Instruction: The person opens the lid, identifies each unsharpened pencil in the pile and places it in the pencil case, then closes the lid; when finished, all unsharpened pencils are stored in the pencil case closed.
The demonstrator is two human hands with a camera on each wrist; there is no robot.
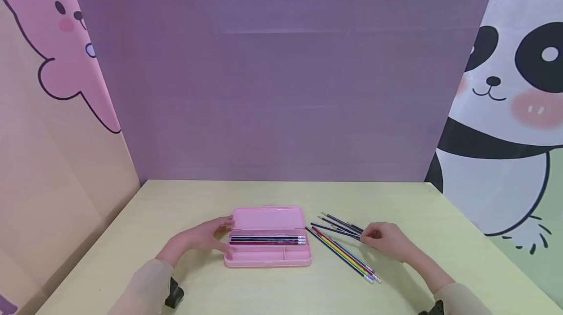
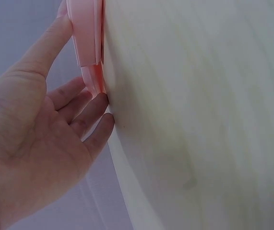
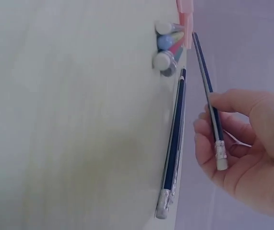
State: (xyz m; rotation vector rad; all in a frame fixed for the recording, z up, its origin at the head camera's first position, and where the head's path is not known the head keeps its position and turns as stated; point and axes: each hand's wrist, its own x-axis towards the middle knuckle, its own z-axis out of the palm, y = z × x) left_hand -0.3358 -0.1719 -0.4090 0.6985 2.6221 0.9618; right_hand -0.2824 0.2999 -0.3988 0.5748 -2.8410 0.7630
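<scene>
A pink pencil case [image 1: 268, 263] lies with its lid [image 1: 268, 218] folded back. Several dark pencils [image 1: 266, 240] are lined up in its rear compartment; the front compartments hold nothing. At the case's left end is my left hand [image 1: 206, 235], its thumb on the base and its other fingers spread by the lid. My right hand [image 1: 388, 240] pinches a dark blue pencil [image 3: 205, 72] near its white eraser end, thumb against fingers. That pencil is raised above the table, its far end pointing toward the case. Under it, more dark pencils [image 3: 174, 139] lie on the table.
Between the case and my right hand, several coloured pencils [image 1: 347, 256] lie slanted on the pale wooden table [image 1: 220, 290], eraser ends toward me. A purple panel [image 1: 281, 85] stands behind the table. Cartoon-printed walls flank both sides.
</scene>
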